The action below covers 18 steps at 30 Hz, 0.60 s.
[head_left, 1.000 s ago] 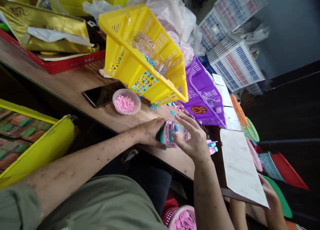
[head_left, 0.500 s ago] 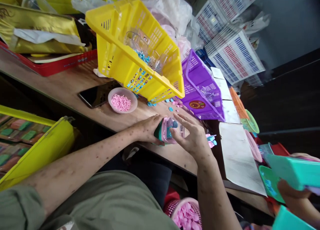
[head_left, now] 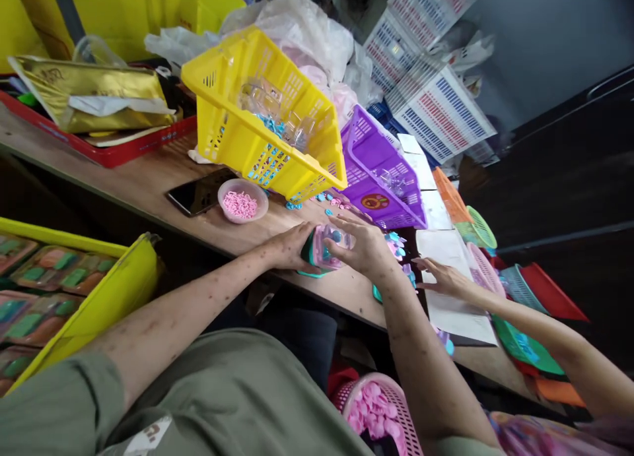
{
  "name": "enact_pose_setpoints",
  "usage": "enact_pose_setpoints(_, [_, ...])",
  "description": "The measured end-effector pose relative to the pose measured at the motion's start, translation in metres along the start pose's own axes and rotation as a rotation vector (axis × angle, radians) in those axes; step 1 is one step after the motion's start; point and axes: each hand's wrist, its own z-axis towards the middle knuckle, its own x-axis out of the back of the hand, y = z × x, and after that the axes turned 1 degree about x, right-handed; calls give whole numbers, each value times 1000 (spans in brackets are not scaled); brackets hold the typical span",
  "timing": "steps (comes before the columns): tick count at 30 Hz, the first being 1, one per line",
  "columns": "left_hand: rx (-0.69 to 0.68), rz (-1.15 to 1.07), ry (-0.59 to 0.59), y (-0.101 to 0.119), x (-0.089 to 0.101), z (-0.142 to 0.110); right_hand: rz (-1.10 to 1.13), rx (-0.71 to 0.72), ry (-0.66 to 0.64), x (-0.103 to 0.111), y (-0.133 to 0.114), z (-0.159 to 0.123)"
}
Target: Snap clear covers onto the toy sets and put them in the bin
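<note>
A small green and pink plastic box [head_left: 321, 251] with a clear front [head_left: 341, 238] is between my hands at the table's near edge. My left hand [head_left: 290, 248] is wrapped round its left side, fingers on the far edge and thumb on the near one. From the right, my right hand [head_left: 365, 246] closes over the clear front, thumb and forefinger curved across it. Small blue pieces show inside the box. Behind it, loose blue and pink pieces [head_left: 337, 204] lie by the yellow basket [head_left: 267, 132]. My right wrist partly hides green and blue pieces on the table.
A bowl of pink chain-like links [head_left: 241, 205] and a phone [head_left: 198, 191] lie on the left. A purple basket [head_left: 384, 172] stands behind. A co-worker's hand [head_left: 440, 278] reaches in from the right over white sheets [head_left: 456, 317]. A pink basket [head_left: 403, 416] of pink pieces is below.
The view has shifted a little. The co-worker's arm now stretches over the white sheets, and the turquoise box held at the right is gone from view. My hands stay at the plastic box.
</note>
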Motion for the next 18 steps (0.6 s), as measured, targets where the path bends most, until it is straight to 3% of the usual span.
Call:
enact_pose_setpoints(11, [0, -9, -19, 0, 1, 0, 154, -132, -64, -3, 13, -1])
enact_pose_setpoints(15, [15, 34, -17, 5, 0, 0, 178, -114, 16, -6, 13, -5])
enact_pose_setpoints(18, [-7, 90, 26, 6, -1, -1, 209, -149, 147, -27, 8, -10])
